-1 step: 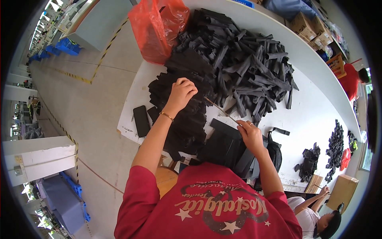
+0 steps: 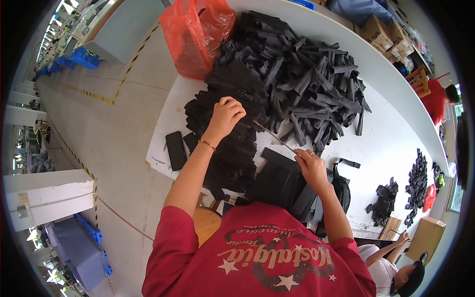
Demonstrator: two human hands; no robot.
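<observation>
My right hand is closed round one end of a thin, straight stick. Its far tip, darker than the rest, points up and left and ends over dark fabric, a little right of my left hand. The fingers of that left hand are curled together above layered black fabric pieces; whatever they may hold is hidden. Beyond both hands lies a big loose heap of black fabric strips. Close to my body, near the right hand, sit flat, dark smooth pieces.
A black phone lies near the white table's left edge. An orange-red plastic bag stands at the far left corner. A black bag with a strap is by my right forearm. Farther right are smaller black heaps and another person.
</observation>
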